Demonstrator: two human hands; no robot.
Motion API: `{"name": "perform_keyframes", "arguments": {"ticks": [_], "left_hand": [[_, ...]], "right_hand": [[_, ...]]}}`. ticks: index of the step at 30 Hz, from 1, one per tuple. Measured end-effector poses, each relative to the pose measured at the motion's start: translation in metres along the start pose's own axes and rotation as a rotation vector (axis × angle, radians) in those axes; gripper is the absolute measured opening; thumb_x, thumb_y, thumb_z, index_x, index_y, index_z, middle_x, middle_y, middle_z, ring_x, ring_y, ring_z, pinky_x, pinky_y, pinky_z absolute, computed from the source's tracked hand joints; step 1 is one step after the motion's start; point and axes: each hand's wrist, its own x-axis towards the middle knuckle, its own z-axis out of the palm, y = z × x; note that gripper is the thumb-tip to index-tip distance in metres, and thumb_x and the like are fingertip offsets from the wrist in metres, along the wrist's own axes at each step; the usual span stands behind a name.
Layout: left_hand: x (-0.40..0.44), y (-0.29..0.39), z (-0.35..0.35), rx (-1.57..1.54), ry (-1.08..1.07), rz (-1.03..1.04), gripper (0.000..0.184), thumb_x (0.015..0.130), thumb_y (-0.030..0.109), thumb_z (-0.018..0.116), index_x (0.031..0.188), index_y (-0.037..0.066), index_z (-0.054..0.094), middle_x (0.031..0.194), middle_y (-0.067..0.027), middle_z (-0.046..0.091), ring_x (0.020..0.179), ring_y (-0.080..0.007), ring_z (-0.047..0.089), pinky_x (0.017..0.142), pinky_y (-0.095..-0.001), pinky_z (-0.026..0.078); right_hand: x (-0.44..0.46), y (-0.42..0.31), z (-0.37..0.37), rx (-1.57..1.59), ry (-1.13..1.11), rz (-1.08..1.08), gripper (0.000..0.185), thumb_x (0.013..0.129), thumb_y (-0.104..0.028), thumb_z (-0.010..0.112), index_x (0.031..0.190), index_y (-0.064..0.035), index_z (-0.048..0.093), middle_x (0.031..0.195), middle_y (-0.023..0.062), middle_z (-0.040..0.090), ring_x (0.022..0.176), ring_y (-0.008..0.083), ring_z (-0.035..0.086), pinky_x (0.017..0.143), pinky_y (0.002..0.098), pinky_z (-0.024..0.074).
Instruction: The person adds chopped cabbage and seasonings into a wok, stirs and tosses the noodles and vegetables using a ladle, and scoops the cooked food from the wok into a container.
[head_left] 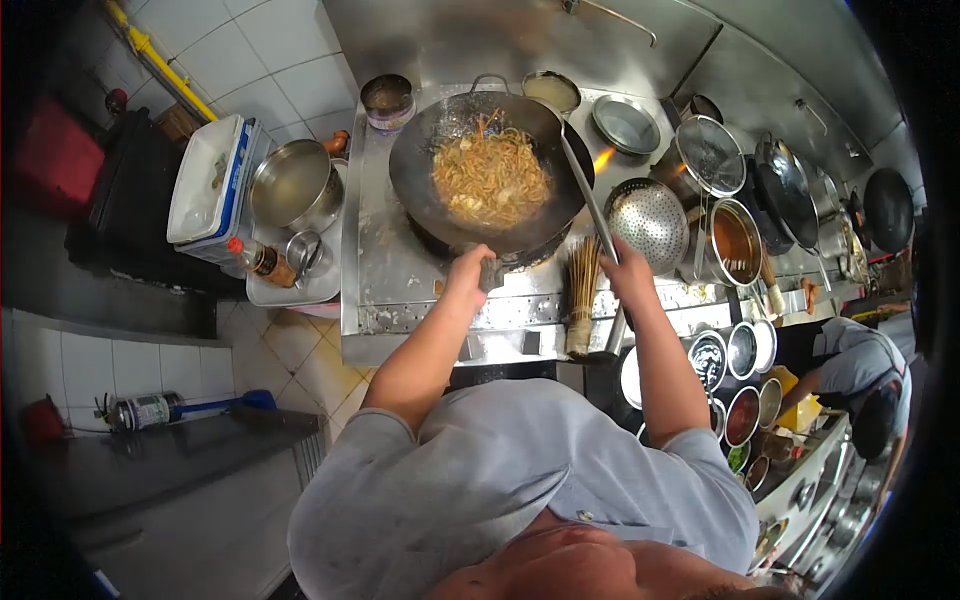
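Our left grip (466, 278) is closed around the short wok handle (490, 273), at the near side of the pan, while our right grip (624, 272) is wrapped around the long metal utensil (585, 185). Between our hands, nearer the right, a bamboo brush (582, 290) lies on the steel tabletop (372, 250), bristles pointing away from us. Just ahead, the wok (412, 170) holds a mound of noodle-like food (490, 180), which lies almost straight forward of the left grip and forward-left of the right one; the left is the nearer. The utensil's long axis slants forward and leftward from our right grip, along the wok's right side, so its far end shows right of the food; whether it touches the rim we cannot tell. Beyond the wok stand a small pot (388, 98) on the left and a round container (551, 92) on the right.
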Motion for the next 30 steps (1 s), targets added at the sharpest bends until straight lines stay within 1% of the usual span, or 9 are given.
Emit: {"name": "perform_keyframes", "arguments": {"ticks": [5, 7, 10, 14, 16, 22, 24, 26, 30], "left_hand": [[0.005, -0.001, -0.001, 0.002, 0.022, 0.009, 0.005, 0.077, 0.006, 0.068, 0.080, 0.006, 0.064, 0.076, -0.0057, 0.062, 0.067, -0.0222, 0.063, 0.062, -0.0380, 0.053], [0.004, -0.004, -0.004, 0.008, 0.036, 0.014, 0.006, 0.077, 0.006, 0.069, 0.081, 0.005, 0.065, 0.077, -0.0058, 0.062, 0.069, -0.0222, 0.064, 0.062, -0.0379, 0.053], [0.007, -0.003, -0.007, 0.008, -0.011, -0.005, 0.008, 0.077, 0.007, 0.069, 0.084, 0.004, 0.065, 0.080, -0.0068, 0.064, 0.072, -0.0225, 0.065, 0.065, -0.0382, 0.054], [0.005, 0.002, 0.000, -0.021, 0.031, -0.068, 0.011, 0.077, 0.007, 0.070, 0.086, 0.005, 0.065, 0.082, -0.0077, 0.065, 0.073, -0.0237, 0.065, 0.066, -0.0397, 0.054], [0.008, 0.002, 0.002, -0.053, 0.037, -0.098, 0.011, 0.076, 0.007, 0.070, 0.086, 0.005, 0.065, 0.083, -0.0079, 0.065, 0.073, -0.0243, 0.065, 0.067, -0.0403, 0.054], [-0.009, -0.007, -0.004, 0.034, -0.014, -0.037, 0.008, 0.078, 0.007, 0.067, 0.082, 0.006, 0.060, 0.074, -0.0080, 0.061, 0.066, -0.0237, 0.063, 0.061, -0.0375, 0.056], [-0.056, -0.005, 0.011, -0.037, 0.063, -0.038, 0.011, 0.076, 0.006, 0.067, 0.086, 0.003, 0.064, 0.083, -0.0085, 0.064, 0.075, -0.0251, 0.065, 0.067, -0.0413, 0.054], [-0.069, -0.013, 0.003, -0.032, 0.095, -0.017, 0.010, 0.076, 0.009, 0.068, 0.083, 0.003, 0.065, 0.081, -0.0085, 0.064, 0.075, -0.0233, 0.065, 0.065, -0.0401, 0.053], [-0.044, -0.022, -0.007, 0.027, 0.097, 0.012, 0.016, 0.079, 0.015, 0.069, 0.078, 0.000, 0.066, 0.069, -0.0064, 0.061, 0.059, -0.0216, 0.062, 0.058, -0.0371, 0.052]], "right_hand": [[0.090, -0.027, 0.025, -0.106, -0.071, -0.005, 0.058, 0.087, -0.025, 0.065, 0.143, -0.0144, 0.053, 0.119, 0.0245, 0.067, 0.112, 0.0409, 0.064, 0.097, 0.0446, 0.0504], [0.104, -0.039, 0.020, -0.310, -0.128, -0.304, 0.057, 0.088, -0.020, 0.064, 0.144, -0.0181, 0.053, 0.116, 0.0223, 0.069, 0.107, 0.0403, 0.066, 0.092, 0.0455, 0.0524], [0.085, -0.094, -0.041, -0.686, -0.220, -0.345, 0.051, 0.093, -0.015, 0.058, 0.142, -0.0248, 0.055, 0.111, 0.0202, 0.070, 0.105, 0.0379, 0.067, 0.088, 0.0465, 0.0533], [0.046, -0.112, -0.108, -1.039, 0.033, -0.552, 0.050, 0.091, -0.009, 0.055, 0.133, -0.0347, 0.062, 0.096, 0.0120, 0.065, 0.091, 0.0340, 0.068, 0.079, 0.0464, 0.0541], [0.012, -0.111, -0.128, -1.088, 0.039, -0.459, 0.043, 0.099, -0.015, 0.048, 0.134, -0.0342, 0.062, 0.100, 0.0130, 0.065, 0.094, 0.0322, 0.068, 0.081, 0.0454, 0.0545], [-0.092, -0.094, -0.159, -0.920, -0.134, -0.201, 0.051, 0.089, -0.014, 0.066, 0.138, -0.0242, 0.059, 0.098, 0.0174, 0.069, 0.093, 0.0372, 0.067, 0.081, 0.0480, 0.0529], [-0.122, -0.103, -0.165, -0.871, -0.214, -0.204, 0.055, 0.087, -0.013, 0.068, 0.141, -0.0242, 0.058, 0.093, 0.0170, 0.069, 0.090, 0.0375, 0.067, 0.078, 0.0490, 0.0523], [-0.125, -0.090, -0.150, -0.846, -0.216, -0.206, 0.064, 0.082, -0.009, 0.071, 0.143, -0.0233, 0.055, 0.097, 0.0190, 0.069, 0.090, 0.0380, 0.068, 0.079, 0.0491, 0.0512], [-0.079, -0.054, -0.059, -0.749, -0.183, -0.070, 0.059, 0.093, -0.015, 0.062, 0.149, -0.0256, 0.047, 0.092, 0.0212, 0.065, 0.088, 0.0409, 0.065, 0.078, 0.0511, 0.0509]]}}
